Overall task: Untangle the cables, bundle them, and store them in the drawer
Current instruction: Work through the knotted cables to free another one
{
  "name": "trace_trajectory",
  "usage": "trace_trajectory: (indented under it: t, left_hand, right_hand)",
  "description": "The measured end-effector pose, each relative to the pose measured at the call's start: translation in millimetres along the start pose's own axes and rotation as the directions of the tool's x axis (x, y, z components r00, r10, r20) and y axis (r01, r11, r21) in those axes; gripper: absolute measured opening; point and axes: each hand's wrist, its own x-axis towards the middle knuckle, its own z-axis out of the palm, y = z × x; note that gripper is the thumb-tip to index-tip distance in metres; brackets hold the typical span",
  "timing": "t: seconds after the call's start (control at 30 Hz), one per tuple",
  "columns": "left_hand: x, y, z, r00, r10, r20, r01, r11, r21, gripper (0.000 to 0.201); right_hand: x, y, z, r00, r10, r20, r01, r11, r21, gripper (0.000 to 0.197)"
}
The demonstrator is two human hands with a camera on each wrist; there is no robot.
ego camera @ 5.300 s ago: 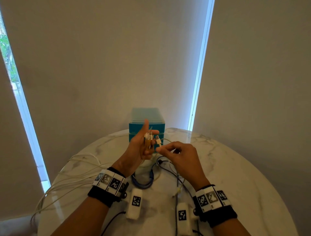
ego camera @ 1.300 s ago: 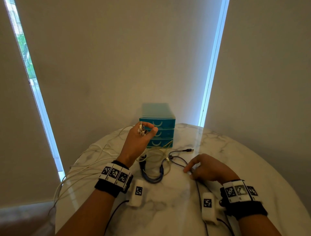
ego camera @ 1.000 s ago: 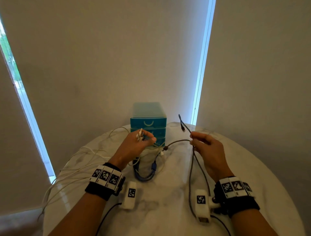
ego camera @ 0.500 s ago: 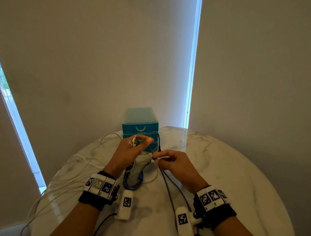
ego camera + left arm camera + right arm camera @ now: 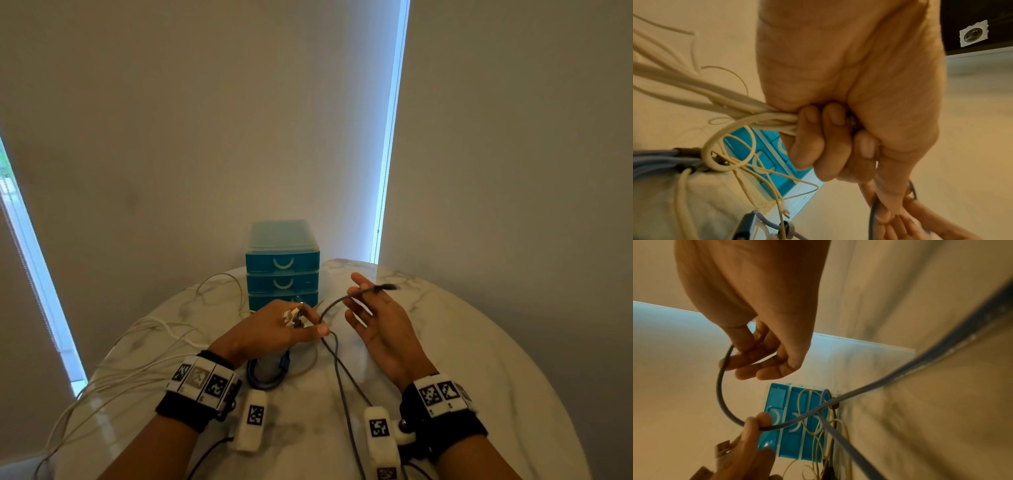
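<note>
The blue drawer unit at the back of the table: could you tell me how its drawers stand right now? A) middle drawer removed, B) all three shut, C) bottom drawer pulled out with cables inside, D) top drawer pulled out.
B: the head view shows the blue drawer unit with its fronts flush, and the cables are outside it, gripped by the left hand.

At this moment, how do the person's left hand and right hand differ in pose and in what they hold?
The left hand is curled tight, gripping a bundle of cream-white cables and several plugs; the right hand holds only the thin dark grey cable near its plug end, its other fingers spread. The left hand sits lower and nearer the teal plastic drawer unit; the right is raised. Both touch the dark grey cable.
</note>
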Motion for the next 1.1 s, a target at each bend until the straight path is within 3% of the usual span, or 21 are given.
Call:
trace_trajectory:
  t: [0.17,0.3,0.47,0.53,0.6,0.67,0.7,0.77,0.83,0.9,1.0,1.03,1.07,1.1]
  left_hand:
    - [2.3,-2.3,4.4,0.994,-0.035,-0.101,0.037,0.999,0.018,0.019]
    - [4.4,-3.5,8.5,0.987,-0.054,-0.151,0.05,0.998,-0.031,0.017]
    - [6.3,-2.8,13.5,0.997,-0.081,-0.002,0.081,0.997,-0.02,0.017]
    - [5.1,-2.0,14.9,0.995,-0.078,0.06,0.079,0.997,-0.009,0.013]
    - [4.4,-1.1,13.6,0.998,-0.05,0.041,0.051,0.999,-0.004,0.013]
    - [3.6,-0.6,10.7,0.998,0.007,-0.061,-0.009,1.0,-0.017,0.014]
    - [3.3,-0.2,9.1,0.992,0.033,-0.124,-0.039,0.998,-0.042,0.013]
    - [3.0,0.3,6.9,0.975,0.053,-0.215,-0.076,0.992,-0.099,0.013]
    - [1.8,2.0,6.1,0.97,0.076,-0.233,-0.101,0.99,-0.094,0.011]
    - [1.5,1.1,6.5,0.974,0.103,-0.199,-0.114,0.992,-0.045,0.006]
    - [2.9,-1.4,8.7,0.988,0.104,-0.115,-0.111,0.992,-0.057,0.009]
    - [3.1,-1.7,10.1,0.988,0.104,-0.117,-0.112,0.992,-0.066,0.011]
    - [3.5,-1.2,10.6,0.984,0.094,-0.15,-0.108,0.99,-0.092,0.014]
    - [3.1,-0.6,9.7,0.977,0.07,-0.2,-0.097,0.986,-0.133,0.017]
  right_hand:
    - [-5.6,-10.8,6.8,0.989,0.051,0.142,-0.092,0.949,0.301,0.045]
    - [-3.0,-10.7,12.7,0.988,0.039,0.15,-0.077,0.963,0.258,0.046]
    - [2.7,-12.6,3.3,0.997,0.015,0.08,-0.05,0.893,0.447,0.073]
    - [3.6,-19.5,-3.0,1.0,0.004,0.023,-0.014,0.884,0.468,0.073]
    - [3.0,-27.0,-6.8,0.999,-0.013,-0.032,0.023,0.943,0.331,0.051]
    - [1.3,-29.3,-7.7,0.998,-0.026,-0.058,0.027,1.0,0.011,0.037]
    - [-0.5,-28.0,-7.2,0.998,-0.026,-0.054,0.015,0.981,-0.192,0.034]
    - [-5.7,-20.3,-5.3,1.0,-0.02,0.022,0.028,0.853,-0.521,0.028]
    - [-10.1,-10.9,-3.7,0.992,0.022,0.124,0.075,0.688,-0.721,0.035]
    - [-11.9,-5.4,-1.9,0.973,0.125,0.194,0.093,0.559,-0.824,0.04]
    - [-13.2,-4.8,-4.6,0.926,0.294,0.238,0.122,0.365,-0.923,0.03]
    - [-13.3,-5.4,-6.8,0.912,0.32,0.256,0.136,0.353,-0.926,0.029]
    - [-13.9,-6.9,-8.5,0.906,0.321,0.278,0.135,0.404,-0.905,0.029]
    - [-13.9,-9.0,-9.8,0.918,0.281,0.279,0.103,0.51,-0.854,0.031]
